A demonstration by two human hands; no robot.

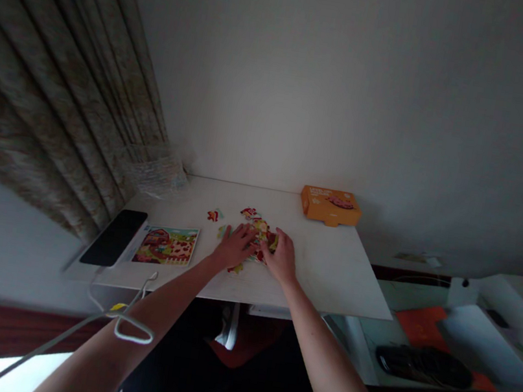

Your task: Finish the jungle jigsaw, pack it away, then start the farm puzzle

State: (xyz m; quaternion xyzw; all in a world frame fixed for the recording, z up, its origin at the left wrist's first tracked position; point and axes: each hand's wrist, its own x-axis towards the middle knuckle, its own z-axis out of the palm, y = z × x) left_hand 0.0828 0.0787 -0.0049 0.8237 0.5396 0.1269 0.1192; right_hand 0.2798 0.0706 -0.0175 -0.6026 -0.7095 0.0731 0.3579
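Note:
Colourful puzzle pieces (261,227) lie in a small heap in the middle of the white table (323,277). My left hand (235,246) rests palm down on the left side of the heap, its fingers stretched out over the pieces. On the other side, my right hand (283,258) curves its thumb and fingers around a dark brown and green puzzle piece (273,241); some of its fingertips are hidden. A red-brown piece (213,215) lies apart to the left, and a yellow piece (235,268) shows just below my left hand.
An orange puzzle box (331,206) stands at the back right. On the left are a picture card (165,245), a black phone (114,237) and clear plastic wrapping (161,176). A pale cable (136,328) crosses my left forearm. Lower right, a glass-topped surface holds a black object (423,364).

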